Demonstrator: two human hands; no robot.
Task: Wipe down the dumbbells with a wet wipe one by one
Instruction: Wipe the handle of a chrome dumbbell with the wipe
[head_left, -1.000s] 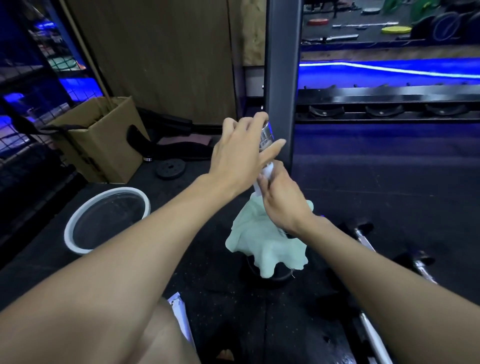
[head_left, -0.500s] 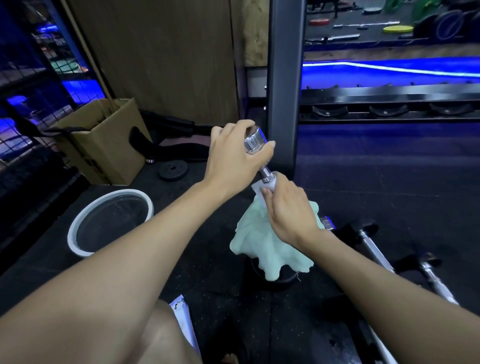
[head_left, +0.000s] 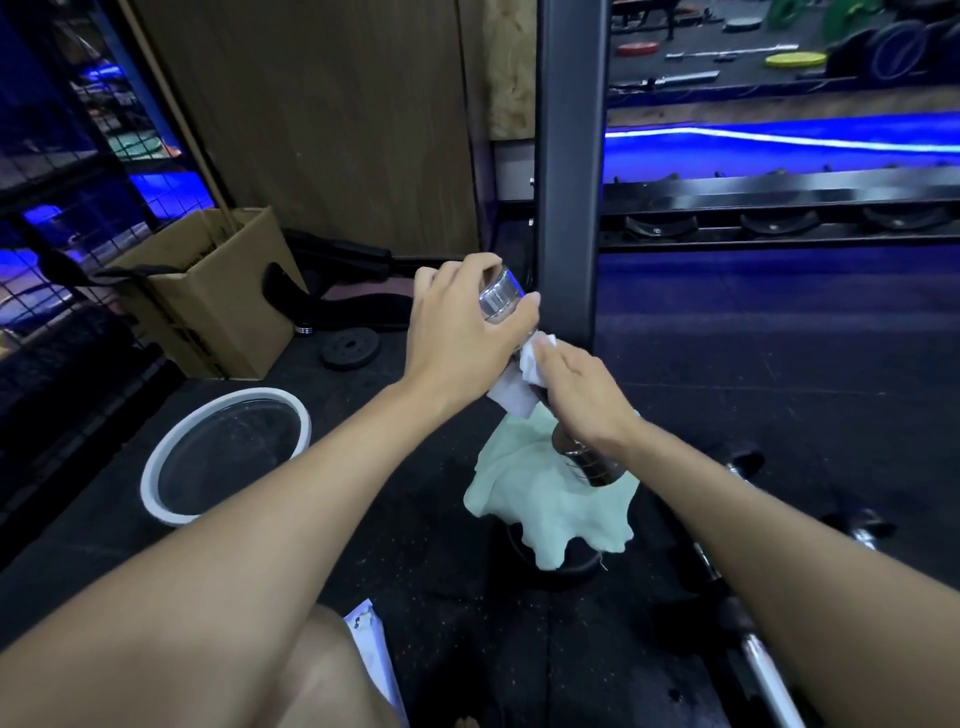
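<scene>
At the centre of the frame the left hand (head_left: 462, 327) was closed around the upper chrome end of a dumbbell (head_left: 501, 296), fingers curled over the top and thumb pressed along its side. The bar tilted down and to the right, and its lower chrome end (head_left: 587, 462) showed just below the right wrist. The right hand (head_left: 582, 389) was wrapped around the middle of the bar, pinching a white wet wipe (head_left: 524, 382) against it; the wipe bunched out between the two hands. Directly under the dumbbell a pale green cloth (head_left: 540, 499) lay draped over a dark round object on the black rubber floor (head_left: 415, 571). More chrome-handled dumbbells (head_left: 737, 467) lay on the floor at the right edge, partly hidden by the right forearm. A white-rimmed round basin (head_left: 171, 473) sat at the left, with a cardboard box (head_left: 218, 296) behind it and a small black weight plate (head_left: 349, 349) just beside the box. A dark upright post (head_left: 569, 156) rose behind the hands.
</scene>
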